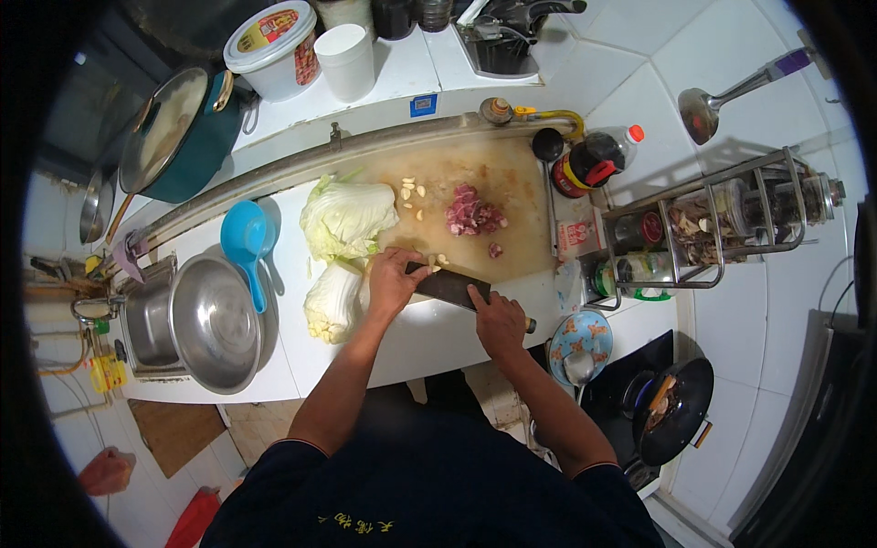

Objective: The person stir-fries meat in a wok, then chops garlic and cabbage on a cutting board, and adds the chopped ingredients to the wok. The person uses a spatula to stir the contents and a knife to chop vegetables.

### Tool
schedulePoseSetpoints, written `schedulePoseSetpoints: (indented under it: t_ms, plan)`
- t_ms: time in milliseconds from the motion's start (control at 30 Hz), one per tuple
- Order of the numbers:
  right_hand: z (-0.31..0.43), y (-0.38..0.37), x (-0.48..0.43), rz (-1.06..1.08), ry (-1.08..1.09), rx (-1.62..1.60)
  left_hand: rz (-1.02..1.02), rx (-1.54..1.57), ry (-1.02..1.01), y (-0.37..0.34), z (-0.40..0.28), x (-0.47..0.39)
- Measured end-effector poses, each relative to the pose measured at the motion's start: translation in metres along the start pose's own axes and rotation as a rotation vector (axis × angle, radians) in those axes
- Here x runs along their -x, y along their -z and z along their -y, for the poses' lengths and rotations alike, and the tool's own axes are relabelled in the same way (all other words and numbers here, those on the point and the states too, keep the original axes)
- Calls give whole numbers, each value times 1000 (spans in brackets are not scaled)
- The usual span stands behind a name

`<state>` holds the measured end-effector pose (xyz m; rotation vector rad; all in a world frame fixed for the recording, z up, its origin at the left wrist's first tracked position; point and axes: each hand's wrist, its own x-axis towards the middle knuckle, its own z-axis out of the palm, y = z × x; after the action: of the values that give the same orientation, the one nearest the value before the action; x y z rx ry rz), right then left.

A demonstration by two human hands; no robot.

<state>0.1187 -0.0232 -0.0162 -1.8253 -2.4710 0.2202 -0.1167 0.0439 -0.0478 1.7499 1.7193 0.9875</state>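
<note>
My right hand (pixel 501 322) grips the handle of a cleaver (pixel 452 286), its index finger laid along the dark blade. At the blade's left end is my left hand (pixel 392 281), fingers bent and thumb touching or close to the steel; whether they pinch a clove is too small to tell. Peeled garlic cloves (pixel 442 259) lie just beyond the blade on the cutting board (pixel 521 253). Farther up the board are several more garlic cloves (pixel 408 188) and a heap of cut raw meat (pixel 473 212). Two napa cabbage pieces, one large (pixel 349 219) and one smaller (pixel 332 301), rest left of my hands.
Leftward are a blue ladle (pixel 243 233) and a steel basin (pixel 216 322) overlapping the sink (pixel 147 322). A sauce bottle (pixel 593 164) and wire rack (pixel 699 274) stand right, above a patterned plate (pixel 582 335). A wok (pixel 675 411) with food sits over a burner flame.
</note>
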Motion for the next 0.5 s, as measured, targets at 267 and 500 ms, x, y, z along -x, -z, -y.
schedulePoseSetpoints:
  t_ms: [267,500]
  plan:
    - [-1,-3,8,25,1,-6,220,-94,230,-29,30,-17]
    - [-3,-17,59,137,-392,-390,-155,-328,27,10,13,17]
